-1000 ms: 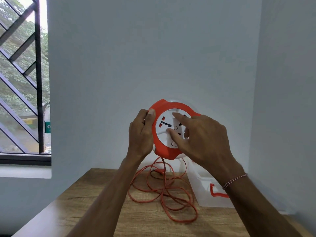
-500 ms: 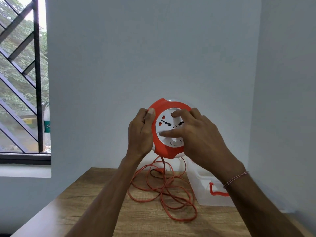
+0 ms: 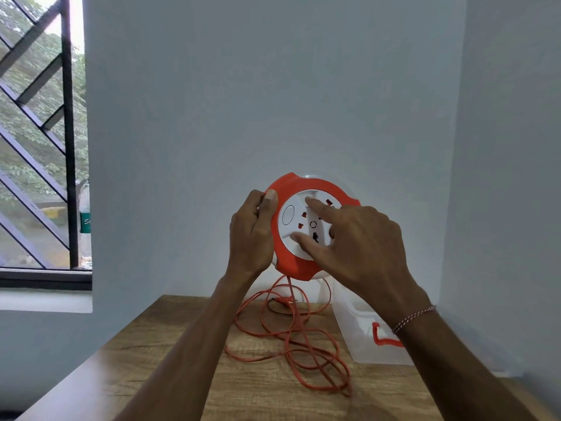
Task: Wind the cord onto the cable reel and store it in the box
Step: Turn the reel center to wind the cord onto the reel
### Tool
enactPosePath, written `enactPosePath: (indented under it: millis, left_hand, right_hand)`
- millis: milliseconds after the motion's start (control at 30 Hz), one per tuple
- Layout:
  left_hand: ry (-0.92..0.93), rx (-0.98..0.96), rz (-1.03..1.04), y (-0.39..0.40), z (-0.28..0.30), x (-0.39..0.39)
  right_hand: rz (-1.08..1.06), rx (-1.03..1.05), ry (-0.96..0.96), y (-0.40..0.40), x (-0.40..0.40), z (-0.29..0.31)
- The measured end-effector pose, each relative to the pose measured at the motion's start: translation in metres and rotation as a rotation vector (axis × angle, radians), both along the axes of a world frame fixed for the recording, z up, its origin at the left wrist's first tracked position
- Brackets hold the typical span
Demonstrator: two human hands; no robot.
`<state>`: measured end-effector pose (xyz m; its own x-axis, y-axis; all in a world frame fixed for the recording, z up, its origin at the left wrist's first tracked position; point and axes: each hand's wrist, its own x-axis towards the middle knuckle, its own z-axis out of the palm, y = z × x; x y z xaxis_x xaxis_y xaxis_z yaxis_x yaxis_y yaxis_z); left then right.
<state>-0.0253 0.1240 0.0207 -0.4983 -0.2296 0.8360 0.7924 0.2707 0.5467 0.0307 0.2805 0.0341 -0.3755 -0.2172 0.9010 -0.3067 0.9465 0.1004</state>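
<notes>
Orange cable reel (image 3: 299, 264) gripped — left hand (image 3: 250, 235).

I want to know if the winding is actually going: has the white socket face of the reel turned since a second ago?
Yes. The oval button sat at the bottom of the white face, and is now at its left, beside the left hand gripping the rim.

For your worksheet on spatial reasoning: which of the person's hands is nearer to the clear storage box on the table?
Right. The right hand is raised above the clear storage box, fingers on the cable reel; the left hand grips the reel's far edge.
</notes>
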Motion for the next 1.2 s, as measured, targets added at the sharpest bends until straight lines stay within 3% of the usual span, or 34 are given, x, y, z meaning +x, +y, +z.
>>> enactPosePath:
  millis: [167, 300, 433, 533, 867, 967, 1200]
  left_hand:
    - [-0.004, 0.031, -0.013, 0.0, 0.001, 0.002]
    - [0.003, 0.032, -0.025, -0.001, 0.002, 0.003]
    - [0.01, 0.02, -0.02, 0.001, 0.001, 0.003]
    - [0.006, 0.011, -0.018, 0.0, 0.001, 0.002]
    - [0.002, 0.017, -0.056, 0.0, 0.001, 0.002]
    - [0.005, 0.007, -0.051, 0.0, 0.0, 0.001]
    - [0.0, 0.016, -0.032, 0.0, 0.001, 0.002]
  right_hand:
    - [0.081, 0.025, -0.025, 0.001, 0.004, 0.004]
    - [0.126, 0.162, 0.052, 0.005, 0.009, 0.01]
    - [0.073, 0.288, -0.119, 0.002, 0.013, 0.01]
    - [0.027, 0.317, -0.135, 0.001, 0.014, 0.008]
    - [-0.007, 0.084, 0.006, 0.004, 0.004, -0.002]
    - [0.002, -0.008, -0.036, 0.002, 0.004, 0.003]
    - [0.138, 0.035, 0.041, 0.002, 0.007, 0.006]
